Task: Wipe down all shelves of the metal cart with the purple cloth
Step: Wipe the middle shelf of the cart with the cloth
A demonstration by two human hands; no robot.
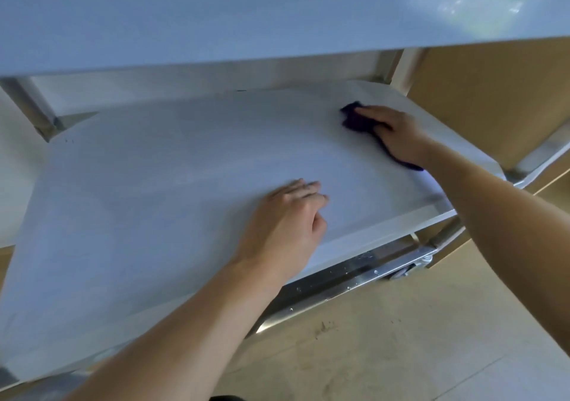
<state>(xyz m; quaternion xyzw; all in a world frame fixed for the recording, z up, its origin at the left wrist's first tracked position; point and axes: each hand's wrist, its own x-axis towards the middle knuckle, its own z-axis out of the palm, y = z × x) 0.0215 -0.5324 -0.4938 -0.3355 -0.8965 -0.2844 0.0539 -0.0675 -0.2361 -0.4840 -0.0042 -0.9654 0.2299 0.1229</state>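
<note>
The metal cart's middle shelf [154,190] fills the view, a pale flat sheet under the top shelf [216,14]. My right hand [398,133] presses the dark purple cloth [357,119] flat on the shelf's far right part, near the right edge; the cloth shows past my fingertips and under my wrist. My left hand [287,227] rests palm down on the shelf near its front edge, fingers loosely curled, holding nothing.
A lower metal rail with rivets [354,280] and a caster [410,269] show beneath the shelf's front edge. Corner posts stand at the back left [34,110] and back right [401,67]. A beige floor [385,348] lies below; brown panels [493,98] rise on the right.
</note>
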